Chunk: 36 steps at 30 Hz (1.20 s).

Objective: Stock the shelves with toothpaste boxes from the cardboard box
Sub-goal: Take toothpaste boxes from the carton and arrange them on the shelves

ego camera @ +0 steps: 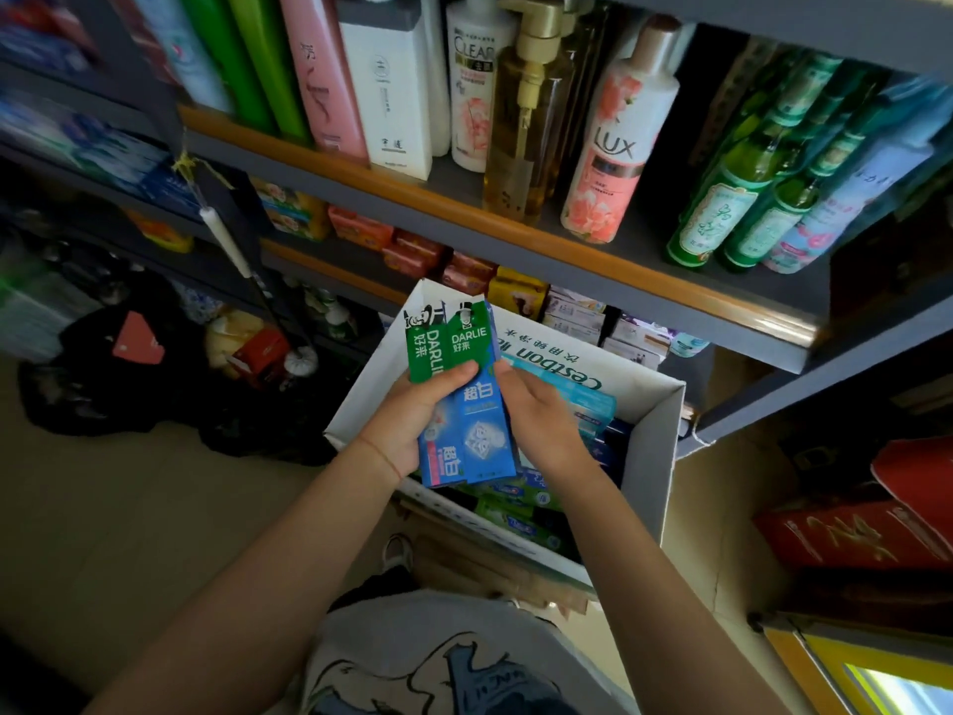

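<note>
Two green and blue Darlie toothpaste boxes point(464, 399) are held upright, side by side, above the open white cardboard box point(655, 430). My left hand point(417, 410) grips them from the left with the thumb across their fronts. My right hand point(536, 410) presses against their right edge. More toothpaste boxes point(521, 503) lie inside the cardboard box, partly hidden by my hands. A shelf at the far left point(129, 162) carries blurred blue toothpaste boxes.
The grey shelf point(464, 203) above carries shampoo and body wash bottles point(613, 136) and green glass bottles point(732, 198). Soap packs point(412, 250) fill the lower shelf. A black bag point(103, 374) and a toilet brush point(301, 361) sit on the floor at left. Red boxes point(876, 523) are stacked at right.
</note>
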### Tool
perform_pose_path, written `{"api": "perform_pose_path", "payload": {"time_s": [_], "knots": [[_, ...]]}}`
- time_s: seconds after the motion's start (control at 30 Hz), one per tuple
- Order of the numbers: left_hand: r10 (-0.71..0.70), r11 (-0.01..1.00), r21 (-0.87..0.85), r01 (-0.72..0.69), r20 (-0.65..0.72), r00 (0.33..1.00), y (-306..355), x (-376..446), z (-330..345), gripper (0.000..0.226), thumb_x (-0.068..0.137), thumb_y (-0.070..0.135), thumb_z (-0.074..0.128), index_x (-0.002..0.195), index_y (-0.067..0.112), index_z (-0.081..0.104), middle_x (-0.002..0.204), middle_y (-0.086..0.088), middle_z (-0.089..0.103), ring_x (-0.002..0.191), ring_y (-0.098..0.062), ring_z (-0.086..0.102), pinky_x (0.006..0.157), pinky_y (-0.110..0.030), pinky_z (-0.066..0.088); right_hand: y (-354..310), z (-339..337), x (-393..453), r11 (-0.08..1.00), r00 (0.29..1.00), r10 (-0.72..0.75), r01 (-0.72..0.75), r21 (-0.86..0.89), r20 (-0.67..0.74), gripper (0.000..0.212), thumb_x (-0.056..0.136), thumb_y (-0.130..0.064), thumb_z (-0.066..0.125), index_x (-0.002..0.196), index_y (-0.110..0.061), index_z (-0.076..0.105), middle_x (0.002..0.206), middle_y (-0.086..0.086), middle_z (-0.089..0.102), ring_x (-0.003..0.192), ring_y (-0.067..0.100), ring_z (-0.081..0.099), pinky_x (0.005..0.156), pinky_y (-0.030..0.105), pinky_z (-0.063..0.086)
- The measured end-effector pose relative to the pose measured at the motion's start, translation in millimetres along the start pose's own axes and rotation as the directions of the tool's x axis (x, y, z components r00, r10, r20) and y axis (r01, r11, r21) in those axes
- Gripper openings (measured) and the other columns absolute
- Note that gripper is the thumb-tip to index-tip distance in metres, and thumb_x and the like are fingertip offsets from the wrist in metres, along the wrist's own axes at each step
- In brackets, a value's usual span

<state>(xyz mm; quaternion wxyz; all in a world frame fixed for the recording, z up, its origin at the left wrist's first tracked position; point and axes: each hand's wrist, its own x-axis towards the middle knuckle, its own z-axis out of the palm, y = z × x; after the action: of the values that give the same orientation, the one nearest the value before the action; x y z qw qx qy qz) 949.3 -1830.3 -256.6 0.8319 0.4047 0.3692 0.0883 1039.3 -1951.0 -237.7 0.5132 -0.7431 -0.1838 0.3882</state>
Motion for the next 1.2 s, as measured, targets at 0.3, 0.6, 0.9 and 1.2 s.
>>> {"api": "perform_pose_path", "payload": {"time_s": [0.3,0.6,0.9,1.2], "knots": [[0.288,0.957,0.015,-0.289,-0.173,0.942,55,-38,-67,0.025,0.085,0.005,0.073,0.109,0.007,0.066,0.105,-0.015,0.074,0.089,-0.028,0.073,0.076,-0.041,0.061,-32,72,-3,0.997,0.991,-0.056,0.048,0.066,0.119,0.023,0.101,-0.038,0.049,0.105,-0.024,0.067,0.095,-0.01,0.07,0.084,0.001,0.067,0.073,0.02,0.052],[0.36,0.919,-0.078,-0.387,-0.238,0.902,127,-84,-254,0.041,0.082,0.008,0.076,0.119,-0.001,0.062,0.112,-0.018,0.072,0.098,-0.033,0.07,0.085,-0.048,0.058,-101,293,7,0.975,0.968,-0.135,0.167,-0.143,0.214,0.034,0.084,-0.045,0.073,0.106,-0.025,0.058,0.109,0.0,0.071,0.093,0.012,0.07,0.087,0.04,0.056],[0.311,0.889,-0.273,-0.367,-0.226,0.923,212,-133,-447,0.031,0.101,0.028,0.051,0.123,0.01,0.064,0.115,-0.013,0.072,0.098,-0.028,0.071,0.091,-0.043,0.056,-161,490,23,0.981,0.955,-0.164,0.185,-0.065,0.247,0.039,0.08,-0.025,0.08,0.113,-0.017,0.061,0.102,-0.005,0.074,0.088,0.008,0.072,0.077,0.027,0.056],[0.315,0.9,-0.177,-0.398,-0.365,0.876,302,-87,-568,0.024,0.097,0.028,0.06,0.109,0.008,0.063,0.099,-0.014,0.072,0.079,-0.025,0.07,0.076,-0.036,0.058,-212,600,113,0.995,0.94,-0.104,0.093,0.048,0.325,0.033,0.088,-0.031,0.071,0.119,-0.027,0.062,0.107,-0.004,0.073,0.096,0.014,0.071,0.083,0.034,0.055]]}}
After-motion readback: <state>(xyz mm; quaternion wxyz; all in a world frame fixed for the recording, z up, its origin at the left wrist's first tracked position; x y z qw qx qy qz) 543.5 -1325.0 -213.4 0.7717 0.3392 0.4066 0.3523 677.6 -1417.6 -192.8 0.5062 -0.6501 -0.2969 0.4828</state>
